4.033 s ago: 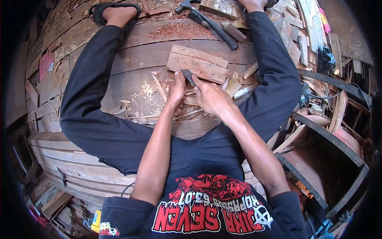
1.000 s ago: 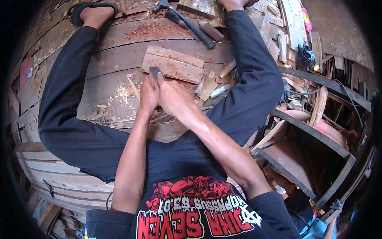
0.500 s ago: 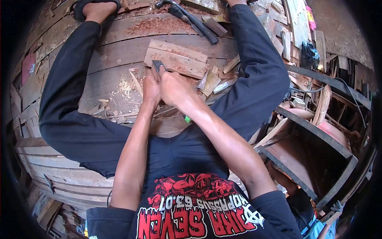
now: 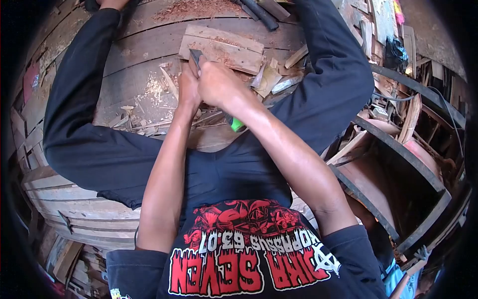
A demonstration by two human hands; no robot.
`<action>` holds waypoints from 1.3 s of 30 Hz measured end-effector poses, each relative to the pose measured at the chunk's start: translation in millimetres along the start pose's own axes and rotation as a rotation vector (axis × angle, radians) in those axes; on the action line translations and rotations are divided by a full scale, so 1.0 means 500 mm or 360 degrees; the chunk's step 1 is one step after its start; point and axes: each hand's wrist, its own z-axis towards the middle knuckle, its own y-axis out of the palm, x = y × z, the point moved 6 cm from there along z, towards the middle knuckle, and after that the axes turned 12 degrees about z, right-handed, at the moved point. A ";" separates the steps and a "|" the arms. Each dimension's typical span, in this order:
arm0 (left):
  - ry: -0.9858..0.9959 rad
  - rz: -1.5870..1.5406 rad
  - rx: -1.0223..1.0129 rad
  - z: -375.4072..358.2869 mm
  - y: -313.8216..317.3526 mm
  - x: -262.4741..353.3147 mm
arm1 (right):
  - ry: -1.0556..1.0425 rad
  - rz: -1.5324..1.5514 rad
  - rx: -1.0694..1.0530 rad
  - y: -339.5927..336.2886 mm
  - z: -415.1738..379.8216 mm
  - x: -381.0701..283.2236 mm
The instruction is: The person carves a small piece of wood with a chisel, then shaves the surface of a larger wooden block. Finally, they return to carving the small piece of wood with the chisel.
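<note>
My left hand (image 4: 187, 84) and my right hand (image 4: 217, 82) are close together in front of a wooden board (image 4: 226, 47). Between them a dark, flat, narrow piece (image 4: 195, 59) sticks up, its far end overlapping the board's left near corner. Fingers of both hands are closed around its lower part, which is hidden; I cannot tell whether it is wood or a blade. Below my right wrist a bright green end of something (image 4: 236, 124) shows, partly covered by the forearm. Reddish shavings lie on the board.
Wood scraps (image 4: 269, 82) lie right of the hands, by my right leg. A dark tool handle (image 4: 264, 19) rests beyond the board. Reddish shavings (image 4: 194, 9) cover the far planks. A dark-framed open structure (image 4: 398, 149) stands at right, with part of another person (image 4: 406, 281) below it.
The view has tipped, so the board, hands and legs sit higher in the picture. Both hands keep their grip on the dark piece, and more of the green end shows.
</note>
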 end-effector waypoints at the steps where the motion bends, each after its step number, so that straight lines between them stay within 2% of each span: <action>1: 0.0043 0.0065 -0.0030 0.001 0.001 0.004 | -0.0015 0.0059 -0.0017 -0.001 0.005 0.002; 4: -0.0082 -0.0050 0.0001 0.007 0.006 -0.019 | 0.0032 -0.0067 0.0044 0.005 -0.016 -0.009; 9: 0.0192 0.0029 0.0094 -0.004 0.012 -0.009 | -0.0059 -0.0268 0.0064 0.017 0.011 0.003; 11: 0.0189 0.0123 0.0103 0.020 -0.003 -0.004 | -0.0123 -0.0283 0.0035 0.003 0.048 -0.003; 12: 0.0095 0.0227 -0.0002 0.015 0.003 -0.017 | -0.0124 -0.0325 -0.0039 0.003 0.051 0.009; 13: 0.0005 0.0320 -0.0102 0.005 0.011 -0.023 | -0.0199 -0.0193 -0.0024 0.001 0.034 0.023; 15: 0.0234 0.0367 0.0079 0.018 0.003 0.007 | -0.0479 0.0006 0.0082 -0.038 0.056 0.043; 16: 0.0322 0.0363 0.0155 0.017 0.003 0.002 | -0.0930 0.0061 0.0300 -0.028 0.085 0.088; 17: 0.0400 0.0363 0.0218 0.007 0.000 -0.003 | -0.0694 0.0195 0.0187 -0.040 0.078 0.092; 18: 0.0252 0.0372 0.0076 0.005 -0.002 -0.004 | -0.0460 0.0323 0.0072 -0.061 0.054 0.078; 22: 0.0254 0.0305 -0.0010 0.012 -0.003 -0.019 | -0.0038 0.0748 -0.0109 -0.080 0.003 0.059; 25: 0.0081 0.0176 -0.0023 0.003 -0.017 -0.016 | -0.0148 0.0588 -0.0072 -0.071 -0.011 0.063; 27: -0.0203 -0.0095 -0.0133 -0.005 -0.022 -0.019 | -0.0582 0.0159 0.0132 -0.056 -0.001 0.066; 28: -0.0344 -0.0232 -0.0193 -0.012 -0.023 -0.020 | -0.0362 0.0200 0.0032 -0.046 0.002 0.079; 30: -0.0506 -0.0325 -0.0292 -0.015 -0.028 -0.021 | -0.0378 0.0150 0.0115 -0.037 -0.006 0.073; 32: -0.0200 -0.0265 -0.0061 0.014 -0.007 -0.065 | -0.0428 0.0164 0.0130 -0.022 0.003 0.078; 36: -0.0041 0.0031 0.0033 0.014 -0.020 -0.044 | -0.0321 0.0024 0.0139 -0.015 -0.015 0.053; 39: 0.0026 0.0029 0.0099 0.015 -0.016 -0.044 | -0.0261 -0.0122 0.0109 -0.010 -0.014 0.043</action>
